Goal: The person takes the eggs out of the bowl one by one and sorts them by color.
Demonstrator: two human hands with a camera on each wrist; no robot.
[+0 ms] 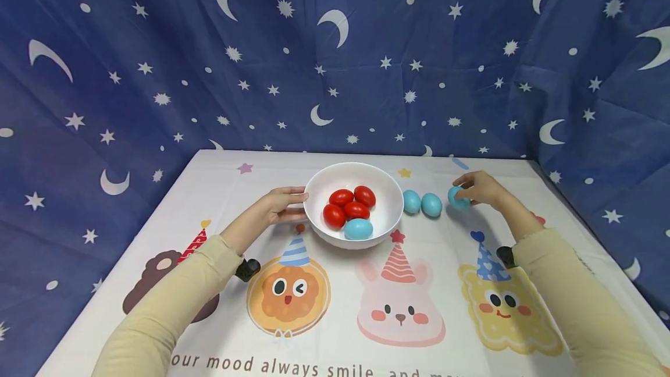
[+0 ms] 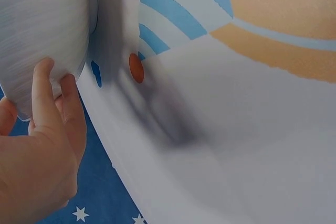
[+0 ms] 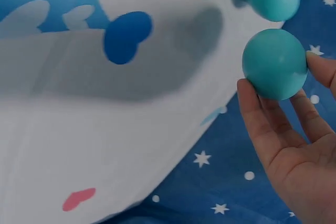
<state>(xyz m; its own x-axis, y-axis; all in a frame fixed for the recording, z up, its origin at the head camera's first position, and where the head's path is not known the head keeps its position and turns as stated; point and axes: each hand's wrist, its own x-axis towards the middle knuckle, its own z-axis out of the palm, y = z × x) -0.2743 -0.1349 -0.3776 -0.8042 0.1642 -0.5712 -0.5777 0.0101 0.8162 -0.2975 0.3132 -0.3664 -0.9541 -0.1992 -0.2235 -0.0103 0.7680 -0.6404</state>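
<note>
A white bowl [image 1: 327,238] stands mid-table. In it lie several red eggs [image 1: 357,210] and one light-blue egg [image 1: 358,229]. My left hand [image 1: 280,204] holds the bowl's left side; the left wrist view shows its fingers against the outer wall [image 2: 44,19], with the thumb partly cut off near the rim. To the right of the bowl are two more light-blue eggs, one by the rim [image 1: 411,202] and another just beside it [image 1: 431,205]. Farther right, my right hand [image 1: 480,188] pinches a light-blue egg [image 3: 275,64] between thumb and fingers.
A white tablecloth [image 1: 230,191] printed with cartoon figures and lettering covers the table. Behind and around it hangs a dark-blue cloth [image 1: 366,115] with moons and stars. Black wrist devices show below the left wrist [image 1: 248,270] and the right wrist [image 1: 505,256].
</note>
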